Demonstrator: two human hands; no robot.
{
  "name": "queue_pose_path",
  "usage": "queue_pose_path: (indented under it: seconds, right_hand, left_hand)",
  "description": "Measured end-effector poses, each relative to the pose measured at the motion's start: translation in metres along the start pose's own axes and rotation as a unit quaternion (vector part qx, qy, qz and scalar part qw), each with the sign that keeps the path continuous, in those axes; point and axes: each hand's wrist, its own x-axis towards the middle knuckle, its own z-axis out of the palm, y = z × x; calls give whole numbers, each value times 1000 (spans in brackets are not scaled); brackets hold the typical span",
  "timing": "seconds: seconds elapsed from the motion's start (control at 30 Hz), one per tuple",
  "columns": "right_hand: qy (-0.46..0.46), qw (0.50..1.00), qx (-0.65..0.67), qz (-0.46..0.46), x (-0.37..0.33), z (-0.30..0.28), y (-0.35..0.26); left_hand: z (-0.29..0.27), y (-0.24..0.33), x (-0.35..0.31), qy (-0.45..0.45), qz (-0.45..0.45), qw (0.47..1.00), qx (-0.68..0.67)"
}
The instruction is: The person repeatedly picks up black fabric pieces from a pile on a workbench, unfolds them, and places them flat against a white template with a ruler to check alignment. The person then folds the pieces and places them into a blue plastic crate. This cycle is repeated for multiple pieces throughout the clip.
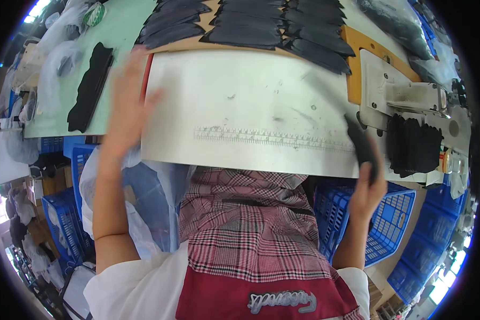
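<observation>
My left hand (127, 104) is raised over the left edge of a white work board (240, 101), blurred by motion, with thumb and fingers apart and nothing in them. At the board's right edge my right hand (369, 189) is closed round a long black handle-like thing (361, 144). A blurred grey strip runs from its far end toward the board's middle; its exact kind is smeared. Left of my left hand lies a black wavy-edged strip (90, 88). Beyond the board, overlapping black flat pieces (245, 26) lie in rows on a tan sheet.
A stack of black pieces (415, 146) stands right of my right hand, near a white metal machine part (410, 96) and a yellow frame (353, 64). Blue crates (392, 221) sit below the table's edge. Plastic bags (58, 53) and a green tape roll (94, 15) lie far left.
</observation>
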Motion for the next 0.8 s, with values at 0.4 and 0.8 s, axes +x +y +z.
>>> queue_pose_path:
  seconds: [0.4, 0.8]
  right_hand:
    - [-86, 994, -7, -67, 7, 14, -10]
    - [-441, 830, -67, -335, 56, 75, -77]
  left_hand:
    - [8, 124, -42, -152, 32, 965, -213]
    - [-28, 42, -109, -29, -336, 759, -557]
